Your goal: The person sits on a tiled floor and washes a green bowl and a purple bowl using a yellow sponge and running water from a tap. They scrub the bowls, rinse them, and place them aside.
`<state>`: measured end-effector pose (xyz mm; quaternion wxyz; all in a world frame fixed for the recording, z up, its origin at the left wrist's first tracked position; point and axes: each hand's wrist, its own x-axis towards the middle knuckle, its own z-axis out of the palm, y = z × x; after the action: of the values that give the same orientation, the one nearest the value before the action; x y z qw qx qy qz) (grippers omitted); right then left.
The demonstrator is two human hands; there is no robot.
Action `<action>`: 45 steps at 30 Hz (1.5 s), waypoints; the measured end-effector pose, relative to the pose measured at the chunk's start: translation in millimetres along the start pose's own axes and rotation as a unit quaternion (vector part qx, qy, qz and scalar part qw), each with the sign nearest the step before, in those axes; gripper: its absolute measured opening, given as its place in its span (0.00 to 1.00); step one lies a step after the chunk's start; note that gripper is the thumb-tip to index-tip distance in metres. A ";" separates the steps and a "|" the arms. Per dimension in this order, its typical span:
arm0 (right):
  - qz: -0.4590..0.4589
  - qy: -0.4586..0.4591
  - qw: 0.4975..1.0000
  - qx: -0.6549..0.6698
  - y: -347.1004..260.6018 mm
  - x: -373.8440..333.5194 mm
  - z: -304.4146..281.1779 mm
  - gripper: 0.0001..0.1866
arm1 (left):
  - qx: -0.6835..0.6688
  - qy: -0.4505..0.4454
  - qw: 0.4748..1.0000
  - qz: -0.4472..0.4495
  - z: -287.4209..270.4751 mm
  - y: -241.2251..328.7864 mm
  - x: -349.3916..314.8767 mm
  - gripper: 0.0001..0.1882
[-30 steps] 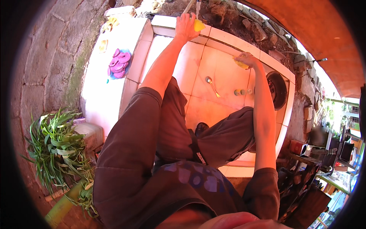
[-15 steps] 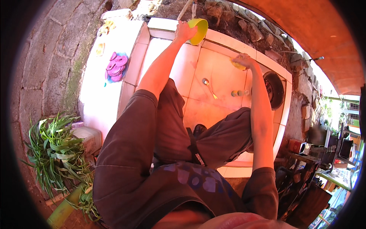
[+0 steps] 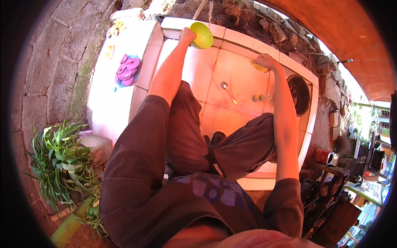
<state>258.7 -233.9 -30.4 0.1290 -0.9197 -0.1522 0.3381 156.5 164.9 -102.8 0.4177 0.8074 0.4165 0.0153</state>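
Near the far rim of a tiled basin (image 3: 230, 74), my left hand (image 3: 187, 36) grips a yellow-green bowl (image 3: 202, 36) by its left side, its inside turned toward me. A thin stream of water (image 3: 210, 13) falls just beyond and to the right of the bowl. My right hand (image 3: 266, 61) is closed on a yellow sponge (image 3: 259, 66) over the far right of the basin. Below it on the tiles lie a spoon (image 3: 229, 91) and a small greenish glass-like item (image 3: 260, 98). A dark round pan (image 3: 298, 95) rests against the right wall.
On the bright ledge at left, purple-pink flat pieces (image 3: 127, 70) sit on a blue dish. Long green leaves (image 3: 62, 165) are heaped by a whitish container (image 3: 97, 146) at lower left. A stone wall (image 3: 285, 33) runs behind the basin, and dark wooden furniture (image 3: 331, 182) stands at right.
My left hand has drawn the bowl leftward, out from under the water stream, and turned its inside more toward me. My right hand with the sponge has barely moved.
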 end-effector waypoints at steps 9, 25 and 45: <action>-0.003 -0.003 1.000 -0.018 2.6 -4.6 -1.8 0.41 | 0.296 0.182 0.921 0.174 -22.6 -19.1 -14.5 0.43; -0.039 0.103 0.980 0.166 -13.4 -10.4 -8.2 0.36 | 0.173 0.052 0.983 0.027 -21.2 -42.6 7.1 0.27; -0.079 0.079 0.910 0.400 -23.9 -2.3 -9.6 0.38 | -0.240 0.187 0.949 0.078 -162.5 -159.5 -205.5 0.25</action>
<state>258.8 -214.0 -13.8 0.5239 -0.7997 -0.0655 0.2860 -143.4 180.1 -40.3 0.5113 0.6959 0.4068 0.2982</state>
